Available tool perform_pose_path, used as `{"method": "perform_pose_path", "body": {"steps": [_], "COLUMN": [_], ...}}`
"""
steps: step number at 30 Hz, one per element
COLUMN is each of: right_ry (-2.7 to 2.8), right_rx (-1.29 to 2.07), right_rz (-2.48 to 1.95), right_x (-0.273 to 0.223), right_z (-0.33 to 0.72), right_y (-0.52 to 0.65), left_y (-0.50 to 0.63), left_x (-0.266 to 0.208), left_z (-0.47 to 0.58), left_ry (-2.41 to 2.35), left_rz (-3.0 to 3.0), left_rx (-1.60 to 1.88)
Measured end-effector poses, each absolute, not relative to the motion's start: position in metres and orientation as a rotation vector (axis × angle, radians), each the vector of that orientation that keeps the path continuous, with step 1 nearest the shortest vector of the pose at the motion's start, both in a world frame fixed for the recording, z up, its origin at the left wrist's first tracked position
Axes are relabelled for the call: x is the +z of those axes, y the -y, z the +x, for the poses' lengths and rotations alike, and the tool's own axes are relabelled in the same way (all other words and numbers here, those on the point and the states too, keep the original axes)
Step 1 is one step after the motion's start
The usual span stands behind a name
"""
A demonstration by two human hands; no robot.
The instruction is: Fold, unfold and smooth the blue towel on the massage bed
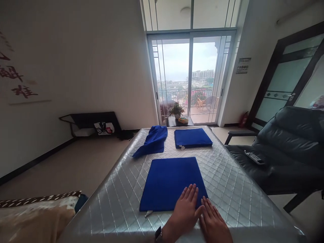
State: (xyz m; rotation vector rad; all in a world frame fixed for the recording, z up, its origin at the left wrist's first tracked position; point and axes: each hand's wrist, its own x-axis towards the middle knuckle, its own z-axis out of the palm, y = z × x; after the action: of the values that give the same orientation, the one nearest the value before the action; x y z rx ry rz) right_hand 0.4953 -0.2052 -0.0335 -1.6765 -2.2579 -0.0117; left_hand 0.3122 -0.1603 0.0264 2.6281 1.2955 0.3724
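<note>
While the left hand (pixel 184 210) lies flat, grasping nothing, on the folded blue cloth (pixel 168 184) beneath it, the right hand (pixel 214 221) rests straight-fingered and equally empty at the cloth's edge beside it; light, even pressure probably keeps the layers square.

A watch (pixel 158 233) (dark, with a squarish face) circles the person's left wrist (pixel 166 233).
</note>
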Motion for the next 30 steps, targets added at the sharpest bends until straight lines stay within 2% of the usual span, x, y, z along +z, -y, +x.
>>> {"method": "perform_pose_path", "body": {"steps": [6,17,24,30], "right_ry": [2.269,2.27,2.335,2.315], "right_rx": [-0.022,0.026,0.189,0.202], "right_rz": [-1.677,-1.664,-1.756,-1.884], "right_x": [-0.041,-0.04,-0.034,0.017], "right_z": [0.499,0.501,0.508,0.483], "right_y": [0.201,0.201,0.195,0.161], "left_y": [0.168,0.183,0.199,0.204], "left_x": [0.009,-0.032,-0.015,-0.004], "left_z": [0.307,0.129,0.135,0.136], "left_ry": [-1.254,-2.056,-2.144,-2.178], "left_rz": [2.635,2.264,2.165,2.152], "left_rx": [0.331,0.204,0.353,0.55]}}
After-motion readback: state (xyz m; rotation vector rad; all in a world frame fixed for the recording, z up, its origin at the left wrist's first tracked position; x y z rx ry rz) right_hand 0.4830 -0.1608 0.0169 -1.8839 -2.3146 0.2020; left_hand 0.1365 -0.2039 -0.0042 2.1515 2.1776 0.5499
